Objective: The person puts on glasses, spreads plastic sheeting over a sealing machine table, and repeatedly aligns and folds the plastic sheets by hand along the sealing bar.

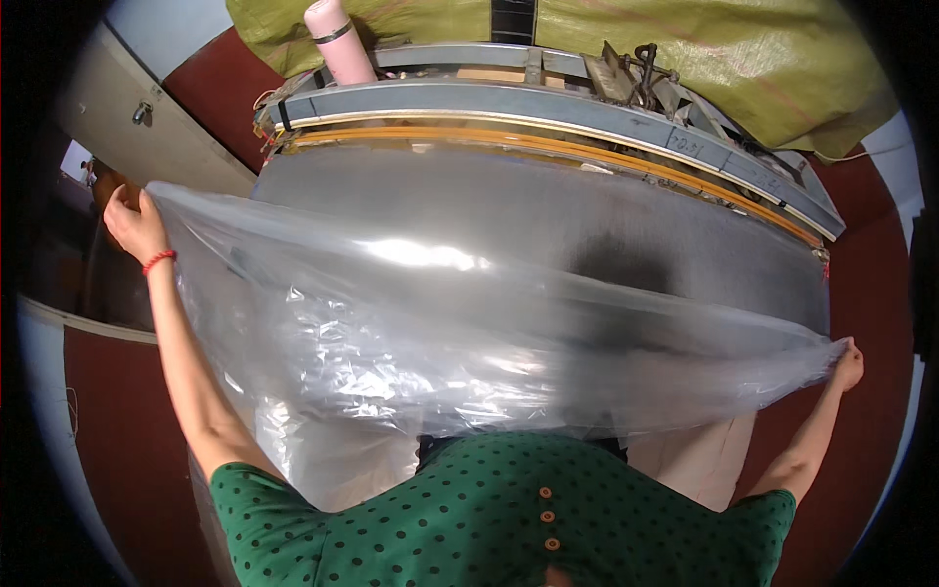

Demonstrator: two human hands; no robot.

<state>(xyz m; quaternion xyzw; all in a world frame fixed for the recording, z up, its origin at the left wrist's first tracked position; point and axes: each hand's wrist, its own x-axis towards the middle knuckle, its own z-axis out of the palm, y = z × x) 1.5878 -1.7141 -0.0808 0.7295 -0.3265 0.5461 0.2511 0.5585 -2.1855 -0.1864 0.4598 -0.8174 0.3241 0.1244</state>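
Observation:
A large sheet of clear plastic film (460,323) stretches between my two widely spread arms, hanging in shiny wrinkles over the near part of a grey metal worktop (469,191). My left hand (137,225), with a red cord bracelet at the wrist, is closed on the film's upper left corner. At the far right, my right hand (849,367) grips the other end, where the film is gathered into a bunch. Through the film the worktop's front edge shows only blurred.
Behind the worktop runs a long metal sealing bar (489,98) with orange strips (548,142). A pink thermos (338,44) stands behind its left part, and a metal clamp (646,76) sits toward the right. Yellow-green woven sheeting (714,59) covers the back. A door (147,117) is at left.

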